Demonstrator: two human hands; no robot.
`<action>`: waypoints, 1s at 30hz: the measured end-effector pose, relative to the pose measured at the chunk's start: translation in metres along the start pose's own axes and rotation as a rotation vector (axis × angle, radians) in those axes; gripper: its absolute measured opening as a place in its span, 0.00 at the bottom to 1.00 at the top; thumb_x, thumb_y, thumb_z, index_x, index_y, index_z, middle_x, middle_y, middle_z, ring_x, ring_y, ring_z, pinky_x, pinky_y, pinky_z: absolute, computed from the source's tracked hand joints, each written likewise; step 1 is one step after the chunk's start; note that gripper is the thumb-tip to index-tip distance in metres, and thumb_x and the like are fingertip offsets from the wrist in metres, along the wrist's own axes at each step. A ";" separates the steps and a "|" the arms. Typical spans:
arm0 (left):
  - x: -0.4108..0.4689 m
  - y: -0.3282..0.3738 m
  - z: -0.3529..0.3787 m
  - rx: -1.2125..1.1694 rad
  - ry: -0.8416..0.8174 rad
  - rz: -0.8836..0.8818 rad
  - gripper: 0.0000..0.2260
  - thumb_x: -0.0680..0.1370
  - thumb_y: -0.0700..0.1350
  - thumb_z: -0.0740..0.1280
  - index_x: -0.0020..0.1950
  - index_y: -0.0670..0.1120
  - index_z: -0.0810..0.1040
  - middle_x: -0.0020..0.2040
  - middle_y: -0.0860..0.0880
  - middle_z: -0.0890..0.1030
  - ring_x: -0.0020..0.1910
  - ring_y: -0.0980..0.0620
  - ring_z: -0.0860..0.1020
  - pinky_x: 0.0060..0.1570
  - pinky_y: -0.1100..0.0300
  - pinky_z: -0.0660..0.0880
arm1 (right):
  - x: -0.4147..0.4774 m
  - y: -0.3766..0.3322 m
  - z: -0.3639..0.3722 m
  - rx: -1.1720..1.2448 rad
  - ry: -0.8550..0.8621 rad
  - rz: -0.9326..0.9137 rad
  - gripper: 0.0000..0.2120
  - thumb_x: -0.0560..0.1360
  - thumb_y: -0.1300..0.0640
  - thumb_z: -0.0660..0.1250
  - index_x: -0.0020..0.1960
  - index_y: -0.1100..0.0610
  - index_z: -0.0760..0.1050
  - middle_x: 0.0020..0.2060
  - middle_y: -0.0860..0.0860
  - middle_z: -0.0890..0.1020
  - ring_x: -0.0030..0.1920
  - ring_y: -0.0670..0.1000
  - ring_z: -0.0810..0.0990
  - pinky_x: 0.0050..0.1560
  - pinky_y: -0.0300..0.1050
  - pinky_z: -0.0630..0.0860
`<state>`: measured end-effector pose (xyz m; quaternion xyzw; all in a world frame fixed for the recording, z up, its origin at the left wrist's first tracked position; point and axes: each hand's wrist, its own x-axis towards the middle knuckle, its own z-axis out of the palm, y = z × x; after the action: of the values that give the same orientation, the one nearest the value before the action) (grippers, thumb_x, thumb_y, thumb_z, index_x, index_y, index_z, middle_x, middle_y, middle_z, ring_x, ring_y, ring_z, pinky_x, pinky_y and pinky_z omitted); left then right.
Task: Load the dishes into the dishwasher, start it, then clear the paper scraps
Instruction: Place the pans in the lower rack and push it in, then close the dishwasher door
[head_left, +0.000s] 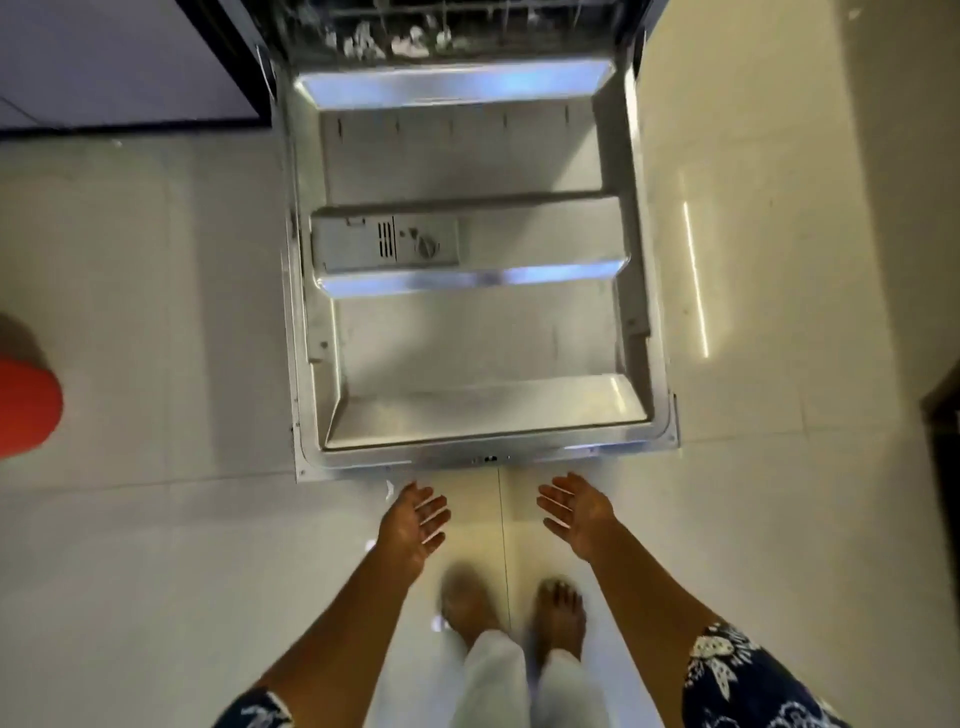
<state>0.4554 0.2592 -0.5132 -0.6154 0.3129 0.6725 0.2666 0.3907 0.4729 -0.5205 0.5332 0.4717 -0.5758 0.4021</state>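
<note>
One dishwasher (467, 353), one soap box (387, 244) on its door, two hands, a left hand (415, 519) and a right hand (576, 512), two bare feet (558, 608), one red thing (26, 410).

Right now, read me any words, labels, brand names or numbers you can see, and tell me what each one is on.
No text can be read in this view.
Detergent dispenser on the open dishwasher door: small marks near its round cap, too blurred to read.
Front edge of the door: tiny dark marks at the middle, too small to read.
Sleeves: a white floral print, no lettering.
</note>
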 end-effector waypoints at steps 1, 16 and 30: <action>0.015 -0.011 -0.003 -0.061 0.020 -0.017 0.23 0.81 0.59 0.52 0.66 0.44 0.71 0.68 0.42 0.73 0.61 0.43 0.73 0.62 0.49 0.65 | 0.014 0.010 0.000 0.050 0.017 0.009 0.19 0.81 0.48 0.53 0.62 0.60 0.71 0.63 0.59 0.76 0.54 0.57 0.77 0.58 0.53 0.69; 0.013 -0.013 0.004 -0.825 -0.147 0.157 0.35 0.76 0.67 0.56 0.73 0.43 0.63 0.70 0.39 0.69 0.69 0.40 0.67 0.68 0.43 0.61 | 0.003 0.007 0.023 0.679 -0.130 -0.137 0.42 0.72 0.28 0.51 0.74 0.56 0.59 0.69 0.61 0.68 0.67 0.62 0.69 0.66 0.62 0.64; -0.355 0.161 0.069 -0.410 -0.305 0.515 0.21 0.80 0.55 0.59 0.66 0.43 0.69 0.65 0.41 0.73 0.66 0.43 0.72 0.62 0.50 0.69 | -0.363 -0.156 0.089 0.528 -0.323 -0.399 0.27 0.79 0.42 0.55 0.70 0.59 0.65 0.67 0.59 0.71 0.66 0.59 0.71 0.66 0.55 0.65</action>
<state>0.3252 0.2135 -0.1417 -0.4495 0.2730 0.8506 0.0033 0.2580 0.4078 -0.1436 0.4181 0.3318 -0.8217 0.1995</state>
